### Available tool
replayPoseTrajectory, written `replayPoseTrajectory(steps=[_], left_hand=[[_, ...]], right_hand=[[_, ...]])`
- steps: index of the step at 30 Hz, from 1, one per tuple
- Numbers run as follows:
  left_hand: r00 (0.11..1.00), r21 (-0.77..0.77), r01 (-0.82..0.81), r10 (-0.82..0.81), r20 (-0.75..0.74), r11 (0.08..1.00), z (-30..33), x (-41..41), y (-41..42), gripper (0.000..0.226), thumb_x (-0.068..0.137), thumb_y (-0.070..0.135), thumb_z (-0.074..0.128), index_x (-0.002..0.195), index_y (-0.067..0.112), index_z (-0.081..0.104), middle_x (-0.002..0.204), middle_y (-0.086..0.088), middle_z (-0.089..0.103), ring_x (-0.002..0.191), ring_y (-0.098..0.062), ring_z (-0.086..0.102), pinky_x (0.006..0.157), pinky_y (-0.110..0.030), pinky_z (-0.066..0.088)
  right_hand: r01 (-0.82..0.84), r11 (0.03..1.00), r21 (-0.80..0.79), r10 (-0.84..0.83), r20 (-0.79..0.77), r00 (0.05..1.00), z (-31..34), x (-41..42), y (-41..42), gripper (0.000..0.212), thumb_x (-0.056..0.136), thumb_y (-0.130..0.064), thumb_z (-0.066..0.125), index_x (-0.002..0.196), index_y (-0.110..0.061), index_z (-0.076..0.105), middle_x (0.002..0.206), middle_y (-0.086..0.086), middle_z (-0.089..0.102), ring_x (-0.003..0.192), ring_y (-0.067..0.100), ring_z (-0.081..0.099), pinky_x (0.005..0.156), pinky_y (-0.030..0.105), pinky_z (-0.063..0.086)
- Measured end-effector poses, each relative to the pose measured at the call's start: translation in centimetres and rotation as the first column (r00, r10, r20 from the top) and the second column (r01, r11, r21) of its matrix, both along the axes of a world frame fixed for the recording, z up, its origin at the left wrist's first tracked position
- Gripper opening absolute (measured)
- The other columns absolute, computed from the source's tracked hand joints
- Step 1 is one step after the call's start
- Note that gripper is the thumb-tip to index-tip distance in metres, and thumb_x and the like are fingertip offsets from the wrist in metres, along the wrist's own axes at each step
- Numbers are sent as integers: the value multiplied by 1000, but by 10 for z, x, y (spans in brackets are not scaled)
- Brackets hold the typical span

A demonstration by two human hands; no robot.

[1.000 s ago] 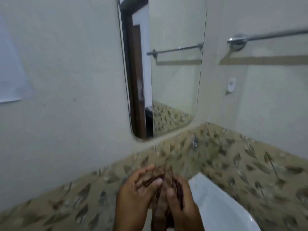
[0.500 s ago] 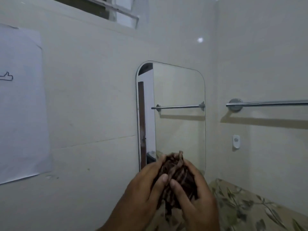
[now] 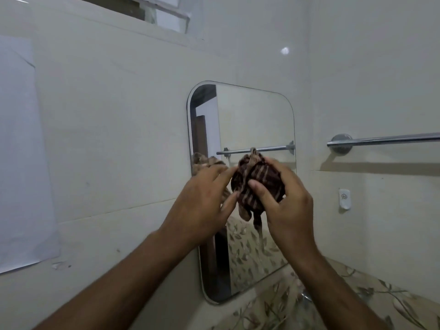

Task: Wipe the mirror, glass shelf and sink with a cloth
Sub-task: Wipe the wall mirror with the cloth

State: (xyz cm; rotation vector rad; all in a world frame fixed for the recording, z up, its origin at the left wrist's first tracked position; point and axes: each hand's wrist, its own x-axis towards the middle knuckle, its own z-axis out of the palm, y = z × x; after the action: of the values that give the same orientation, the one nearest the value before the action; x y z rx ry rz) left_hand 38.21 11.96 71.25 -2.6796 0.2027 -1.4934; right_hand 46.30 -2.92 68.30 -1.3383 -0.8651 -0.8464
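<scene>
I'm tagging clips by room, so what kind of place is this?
Most likely a bathroom: a frameless mirror on a pale tiled wall, a chrome towel bar beside it, and leaf-patterned tiles below. Both hands hold a bunched cloth.

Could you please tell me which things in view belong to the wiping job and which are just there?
Job: cloth, left hand, right hand, mirror.
Just there: towel rail, paper sheet, wall hook.

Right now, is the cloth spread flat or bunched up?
Bunched up: the cloth is a crumpled ball between the left hand and right hand, one end dangling.
</scene>
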Motion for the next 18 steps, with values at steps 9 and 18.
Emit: replayPoseTrajectory(steps=[9,18], left_hand=[[992,55,-123,125,-18,991,26,30,5,56,95,35,57,147,17,44,132,-2,58,120,-18,49,108,-37,37],[973,258,-230,214,89,939,31,26,21,46,91,35,46,131,15,57,126,-4,60,117,-19,51,99,-34,39]], right_hand=[[-20,999,-45,21,30,999,29,41,13,49,90,-26,73,135,-17,57,126,-1,63,116,11,59,98,11,46],[94,993,65,-96,24,995,34,67,42,52,90,-33,73,136,-16,53,126,-1,61,117,8,53,98,20,51]])
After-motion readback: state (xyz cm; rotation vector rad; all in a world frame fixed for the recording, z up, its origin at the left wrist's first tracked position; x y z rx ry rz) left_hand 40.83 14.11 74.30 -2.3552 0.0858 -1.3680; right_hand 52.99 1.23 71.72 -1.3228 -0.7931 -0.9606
